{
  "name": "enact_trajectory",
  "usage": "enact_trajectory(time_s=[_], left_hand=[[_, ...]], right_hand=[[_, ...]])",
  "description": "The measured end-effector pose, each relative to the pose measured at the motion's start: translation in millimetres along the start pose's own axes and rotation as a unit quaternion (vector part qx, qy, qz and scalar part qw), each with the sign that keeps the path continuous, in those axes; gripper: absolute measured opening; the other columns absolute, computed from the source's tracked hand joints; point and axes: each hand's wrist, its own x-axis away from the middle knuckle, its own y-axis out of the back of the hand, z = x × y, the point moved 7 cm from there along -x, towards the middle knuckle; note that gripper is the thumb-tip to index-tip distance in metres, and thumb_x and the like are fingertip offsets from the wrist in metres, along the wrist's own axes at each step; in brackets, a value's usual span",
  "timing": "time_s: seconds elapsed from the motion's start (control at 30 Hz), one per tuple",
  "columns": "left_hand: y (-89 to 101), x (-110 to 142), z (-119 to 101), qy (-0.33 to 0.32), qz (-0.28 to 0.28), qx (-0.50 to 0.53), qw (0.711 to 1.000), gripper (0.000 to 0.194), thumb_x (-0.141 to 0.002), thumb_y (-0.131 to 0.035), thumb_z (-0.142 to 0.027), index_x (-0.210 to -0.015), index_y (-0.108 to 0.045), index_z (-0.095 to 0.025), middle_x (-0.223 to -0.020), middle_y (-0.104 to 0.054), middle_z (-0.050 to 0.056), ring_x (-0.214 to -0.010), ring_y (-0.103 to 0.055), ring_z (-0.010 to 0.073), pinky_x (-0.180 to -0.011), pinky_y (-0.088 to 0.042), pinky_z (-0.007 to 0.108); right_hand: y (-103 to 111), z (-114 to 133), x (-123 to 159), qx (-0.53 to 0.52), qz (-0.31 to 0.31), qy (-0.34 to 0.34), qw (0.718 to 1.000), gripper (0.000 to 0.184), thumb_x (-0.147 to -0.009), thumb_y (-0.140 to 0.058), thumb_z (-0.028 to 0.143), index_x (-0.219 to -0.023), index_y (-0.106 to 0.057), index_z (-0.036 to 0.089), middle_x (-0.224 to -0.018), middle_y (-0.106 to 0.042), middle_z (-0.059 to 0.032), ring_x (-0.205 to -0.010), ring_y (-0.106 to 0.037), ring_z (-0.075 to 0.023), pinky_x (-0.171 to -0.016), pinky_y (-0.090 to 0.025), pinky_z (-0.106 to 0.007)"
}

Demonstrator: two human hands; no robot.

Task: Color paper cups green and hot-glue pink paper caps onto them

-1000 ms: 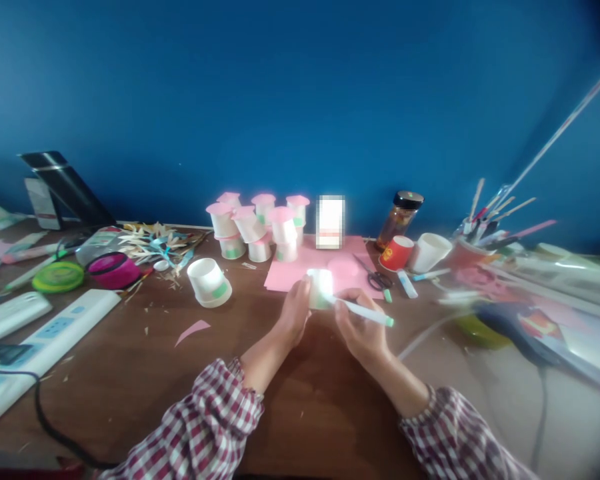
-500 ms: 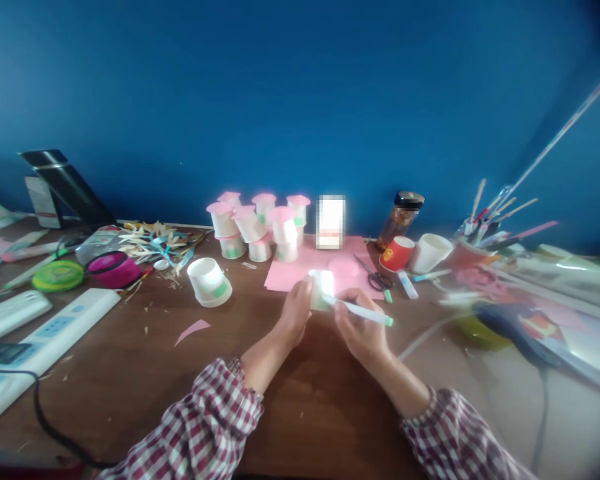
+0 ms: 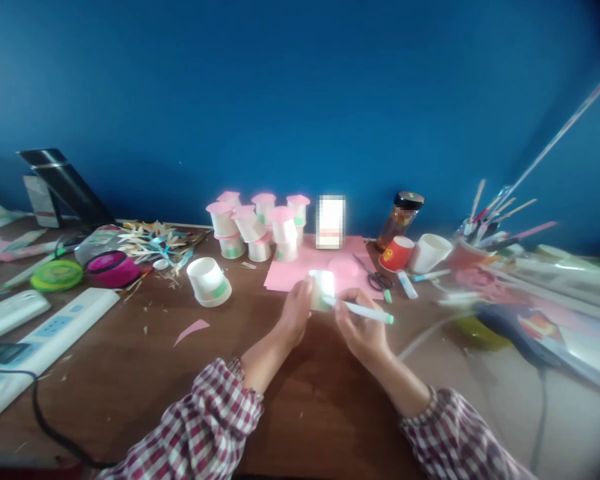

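Observation:
My left hand (image 3: 297, 310) is closed round the left side of a white paper cup (image 3: 321, 285) with a pale green patch on its side. In my right hand (image 3: 361, 327) is a white marker (image 3: 364, 311) with a green end, held like a pen. Its tip is at the cup's side, by the green patch; whether it touches I cannot tell. Just beyond the cup lie pink paper sheets (image 3: 285, 272), with scissors (image 3: 379, 280) and a green marker cap (image 3: 388, 296) at their right edge. To the left stands another white paper cup (image 3: 207, 280) with a green patch.
Stacked cups with pink paper tops (image 3: 250, 227) stand at the back beside a bright, blurred-out white rectangle (image 3: 330, 222). Rightward are a jar (image 3: 403, 217), a red cup (image 3: 396, 254) and a hot glue gun-like dark tool (image 3: 517, 330). A power strip (image 3: 55, 340) lies at left.
Both hands keep their hold on the cup and marker almost unmoved. The marker tip shifts only very slightly against the cup.

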Motion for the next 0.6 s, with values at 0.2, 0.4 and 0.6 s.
enact_trajectory(time_s=[0.2,0.4,0.6], left_hand=[[-1.4,-0.2,-1.0,-0.024,0.025,0.011,0.999,0.041,-0.080,-0.045,-0.058,-0.072,-0.051,-0.018,-0.065,-0.043,0.000,-0.057,-0.040,0.0115,-0.052,-0.034,0.025],[-2.1,-2.5,1.6,-0.029,0.023,0.020,0.999,0.040,-0.080,-0.046,-0.058,-0.074,-0.052,-0.019,-0.067,-0.045,0.001,-0.058,-0.042,0.0122,-0.053,-0.036,0.026],[-0.8,-2.0,0.3,-0.036,0.016,0.029,0.999,0.039,-0.080,-0.047,-0.057,-0.075,-0.052,-0.019,-0.065,-0.045,0.001,-0.057,-0.043,0.0129,-0.055,-0.038,0.027]], right_hand=[[1.9,2.9,0.5,-0.012,-0.011,0.004,1.000,0.001,-0.079,-0.055,0.019,-0.078,-0.055,0.018,-0.063,-0.056,0.0013,-0.053,-0.049,-0.0110,-0.050,-0.040,-0.022],[-0.2,2.7,0.3,-0.016,-0.002,-0.008,1.000,0.003,-0.079,-0.055,0.020,-0.077,-0.054,0.018,-0.062,-0.054,0.0019,-0.050,-0.046,-0.0099,-0.047,-0.039,-0.021],[2.9,3.0,1.2,-0.019,-0.020,-0.004,1.000,0.002,-0.079,-0.055,0.020,-0.077,-0.054,0.018,-0.063,-0.056,0.0012,-0.053,-0.049,-0.0108,-0.049,-0.040,-0.022]])
